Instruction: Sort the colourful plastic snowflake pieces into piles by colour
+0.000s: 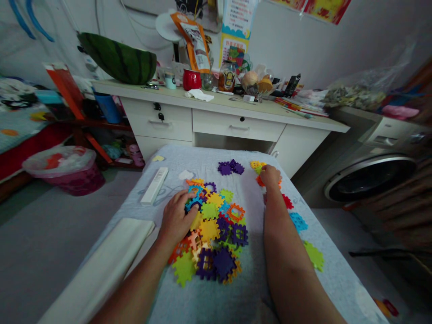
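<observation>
A pile of colourful toothed plastic building tiles (209,229) lies in the middle of the cloth-covered table. My left hand (177,213) rests on the pile's left edge, thumb and fingers apart over blue tiles (194,202). Farther off to the right, my right hand (271,175) has its fingers bent together at a small green tile (258,170), between yellow tiles (256,164) and orange ones; its fingertips are partly hidden. Purple tiles (230,167) lie apart at the far side. Red (287,201), blue (299,221) and lime green tiles (313,255) run down the right edge.
A long white box (154,185) and a folded white item (108,261) lie on the left. Beyond the table stands a white desk (162,121) bearing a watermelon piece (118,58), jars and a pouch. A washing machine (367,153) is at right, a pink bin (67,171) at left.
</observation>
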`<state>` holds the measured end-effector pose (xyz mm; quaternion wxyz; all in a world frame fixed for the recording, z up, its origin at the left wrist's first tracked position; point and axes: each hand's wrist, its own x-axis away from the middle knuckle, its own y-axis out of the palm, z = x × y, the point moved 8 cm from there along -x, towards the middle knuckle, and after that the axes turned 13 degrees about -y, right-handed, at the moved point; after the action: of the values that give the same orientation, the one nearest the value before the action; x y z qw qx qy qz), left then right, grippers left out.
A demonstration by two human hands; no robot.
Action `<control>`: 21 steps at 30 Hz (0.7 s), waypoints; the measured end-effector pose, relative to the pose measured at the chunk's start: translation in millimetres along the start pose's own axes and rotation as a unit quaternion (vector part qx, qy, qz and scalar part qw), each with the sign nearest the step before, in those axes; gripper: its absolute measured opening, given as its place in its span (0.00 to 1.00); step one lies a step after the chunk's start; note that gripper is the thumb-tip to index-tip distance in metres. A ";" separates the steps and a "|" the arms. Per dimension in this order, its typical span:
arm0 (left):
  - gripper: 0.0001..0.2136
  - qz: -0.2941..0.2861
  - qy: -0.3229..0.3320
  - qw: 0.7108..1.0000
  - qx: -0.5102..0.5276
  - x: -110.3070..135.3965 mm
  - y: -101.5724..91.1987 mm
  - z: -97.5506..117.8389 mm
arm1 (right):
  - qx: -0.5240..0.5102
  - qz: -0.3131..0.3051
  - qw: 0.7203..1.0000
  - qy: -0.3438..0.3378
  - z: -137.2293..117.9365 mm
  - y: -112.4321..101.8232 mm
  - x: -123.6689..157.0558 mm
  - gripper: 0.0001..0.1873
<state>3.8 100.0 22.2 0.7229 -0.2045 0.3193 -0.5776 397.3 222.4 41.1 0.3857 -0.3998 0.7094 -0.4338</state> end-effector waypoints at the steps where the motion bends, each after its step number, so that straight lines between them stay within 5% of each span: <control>1: 0.13 0.001 0.000 1.000 0.000 0.0 0.3 -0.5 | 0.014 -0.004 1.000 0.002 -1.0 0.1 1.1 0.19; 16: 0.14 -0.002 -0.002 1.000 0.003 -1.6 0.5 -3.2 | 0.095 -0.016 0.995 -0.016 -13.3 3.5 -11.9 0.23; 21: 0.13 -0.001 -0.001 1.000 0.000 -0.6 0.7 -2.4 | 0.032 -0.004 0.999 -0.032 -11.7 -11.6 -16.6 0.27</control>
<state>2.5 100.9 20.1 0.7230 -0.2056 0.3181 -0.5777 395.9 237.5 59.0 0.4190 -0.4034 0.6812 -0.4447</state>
